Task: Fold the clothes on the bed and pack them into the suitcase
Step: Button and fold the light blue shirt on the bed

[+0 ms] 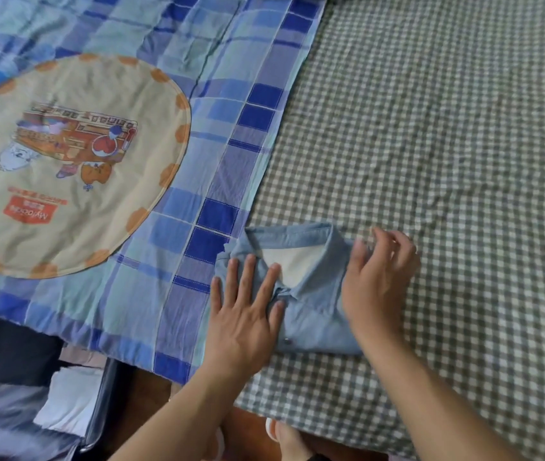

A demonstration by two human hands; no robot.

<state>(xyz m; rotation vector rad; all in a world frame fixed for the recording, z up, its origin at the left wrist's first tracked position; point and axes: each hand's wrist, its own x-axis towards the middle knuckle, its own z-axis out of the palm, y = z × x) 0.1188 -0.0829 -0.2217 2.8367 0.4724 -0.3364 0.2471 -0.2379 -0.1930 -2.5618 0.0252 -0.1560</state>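
A light blue denim shirt (311,294), folded small with its collar up, lies near the front edge of the bed on the green checked sheet (447,144). My left hand (247,311) presses flat on the shirt's left half, fingers straight and spread. My right hand (377,277) rests at the shirt's right edge, its fingers loosely bent over the fold; whether they pinch cloth is unclear. The open suitcase (21,394) sits low at the bottom left, with folded white and dark clothes inside.
A blue plaid quilt (224,94) with a round beige cartoon patch (64,161) covers the bed's left side, its edge touching the shirt. Brown floor (151,390) and my feet show below the bed's front edge.
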